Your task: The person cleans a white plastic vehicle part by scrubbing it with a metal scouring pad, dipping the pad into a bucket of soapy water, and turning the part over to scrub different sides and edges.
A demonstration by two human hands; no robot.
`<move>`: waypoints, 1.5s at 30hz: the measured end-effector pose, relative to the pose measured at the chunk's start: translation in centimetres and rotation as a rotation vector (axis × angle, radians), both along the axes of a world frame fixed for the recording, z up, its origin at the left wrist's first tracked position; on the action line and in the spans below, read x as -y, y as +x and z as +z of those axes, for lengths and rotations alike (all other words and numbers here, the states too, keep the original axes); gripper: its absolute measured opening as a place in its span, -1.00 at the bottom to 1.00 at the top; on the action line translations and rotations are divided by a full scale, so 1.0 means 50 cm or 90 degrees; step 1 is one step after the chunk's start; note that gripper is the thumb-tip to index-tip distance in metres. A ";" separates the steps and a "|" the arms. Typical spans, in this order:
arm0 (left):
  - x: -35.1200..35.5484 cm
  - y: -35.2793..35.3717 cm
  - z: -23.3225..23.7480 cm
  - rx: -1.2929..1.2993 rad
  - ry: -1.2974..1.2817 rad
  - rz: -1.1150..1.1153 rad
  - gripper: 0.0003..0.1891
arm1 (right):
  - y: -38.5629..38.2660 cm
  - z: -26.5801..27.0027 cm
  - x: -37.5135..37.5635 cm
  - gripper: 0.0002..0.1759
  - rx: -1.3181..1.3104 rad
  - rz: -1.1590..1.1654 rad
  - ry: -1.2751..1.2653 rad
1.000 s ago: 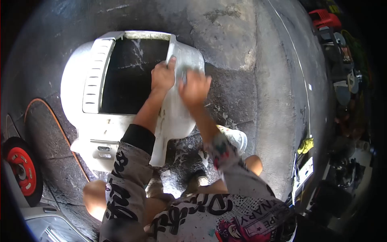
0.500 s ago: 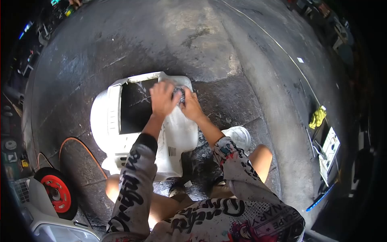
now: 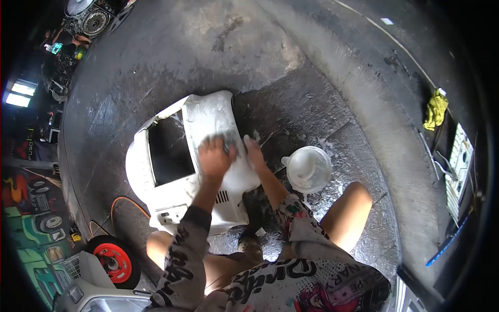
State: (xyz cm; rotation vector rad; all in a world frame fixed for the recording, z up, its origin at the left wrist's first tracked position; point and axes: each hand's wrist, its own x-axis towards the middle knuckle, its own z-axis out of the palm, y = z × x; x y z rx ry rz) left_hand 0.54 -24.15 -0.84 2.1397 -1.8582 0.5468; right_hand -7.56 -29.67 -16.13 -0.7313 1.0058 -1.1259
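A white vehicle body panel (image 3: 213, 117) with a large opening and vent slots lies on the wet floor in front of me. My left hand (image 3: 214, 157), smeared by motion, presses down on the panel's middle. A dark grey scouring pad (image 3: 227, 142) shows partly past its fingertips; the rest is hidden under the hand. My right hand (image 3: 253, 154) rests along the panel's right edge, fingers stretched out and whitish at the tips, holding nothing. Whitish suds streak the panel's surface. A white bucket (image 3: 309, 169) with pale, wet contents stands right of my right forearm.
A red-rimmed wheel (image 3: 112, 262) and an orange hose (image 3: 130, 199) lie to my left. Part of a pale vehicle (image 3: 96, 301) is at lower left. A yellow cloth (image 3: 435, 110) and a white slotted panel (image 3: 459, 161) are at the right. Machinery parts (image 3: 95, 23) stand at far left.
My left hand has moved down the panel, toward me, with the scouring pad. My right hand has come off the pad to the panel's edge. The view has shifted, showing more of the bucket.
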 end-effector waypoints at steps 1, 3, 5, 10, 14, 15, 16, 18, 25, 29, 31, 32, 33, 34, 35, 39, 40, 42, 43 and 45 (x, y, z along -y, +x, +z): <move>0.049 0.019 0.019 -0.017 0.039 0.088 -0.55 | 0.030 -0.063 -0.024 -0.43 -0.175 -0.145 -0.396; 0.147 0.073 0.039 0.014 -0.004 0.158 -0.64 | -0.017 0.046 -0.039 -0.38 -0.239 -0.002 -0.221; 0.129 0.059 0.033 0.061 -0.050 0.157 -0.68 | -0.043 0.165 -0.047 -0.32 -0.354 0.090 -0.020; -0.009 -0.010 0.018 0.027 -0.021 0.069 -0.60 | -0.018 0.151 -0.060 -0.31 -0.335 -0.005 -0.053; 0.150 0.085 0.063 0.008 -0.049 0.122 -0.58 | -0.037 0.169 -0.053 -0.32 -0.383 0.046 -0.046; 0.149 0.081 0.052 -0.021 -0.060 0.094 -0.63 | -0.041 0.164 -0.054 -0.32 -0.389 0.049 -0.048; 0.151 0.073 0.049 -0.047 -0.074 0.063 -0.68 | -0.041 0.162 -0.055 -0.32 -0.397 0.052 -0.050; 0.065 0.016 0.025 -0.071 -0.046 0.110 -0.70 | -0.034 0.163 -0.052 -0.31 -0.400 0.048 -0.043; 0.063 0.040 0.015 0.027 -0.017 0.087 -0.80 | -0.016 0.153 -0.058 -0.34 -0.374 0.057 0.004; 0.133 0.053 0.047 0.027 -0.038 0.246 -0.78 | -0.031 0.142 -0.070 -0.34 -0.403 0.054 -0.028; 0.054 -0.002 0.010 0.040 -0.050 0.159 -0.82 | -0.021 0.152 -0.051 -0.35 -0.403 0.057 0.009; 0.026 -0.041 0.005 0.054 -0.060 0.123 -0.85 | -0.022 0.154 -0.050 -0.35 -0.399 0.060 0.012; 0.022 -0.036 0.011 0.038 -0.056 0.099 -0.84 | -0.023 0.155 -0.054 -0.35 -0.398 0.073 0.022; 0.034 -0.028 0.012 0.020 -0.058 0.076 -0.84 | -0.022 0.157 -0.054 -0.34 -0.399 0.085 0.024; 0.059 0.003 0.013 0.020 -0.032 0.103 -0.82 | -0.022 0.169 -0.052 -0.32 -0.384 0.063 0.021; 0.164 0.071 0.069 0.054 0.089 0.283 -0.76 | -0.030 0.149 -0.057 -0.35 -0.398 0.074 -0.023; 0.119 0.061 0.042 0.083 0.045 0.245 -0.77 | -0.027 0.146 -0.052 -0.35 -0.394 0.063 -0.031; 0.044 0.025 0.019 0.072 -0.080 0.090 -0.77 | -0.016 0.117 -0.063 -0.35 -0.470 -0.024 -0.183; 0.037 0.026 0.024 0.069 -0.070 0.091 -0.77 | -0.005 0.093 -0.070 -0.36 -0.505 -0.100 -0.275; 0.027 0.047 0.035 0.119 0.044 0.040 -0.79 | -0.019 0.127 -0.073 -0.37 -0.464 -0.010 -0.145</move>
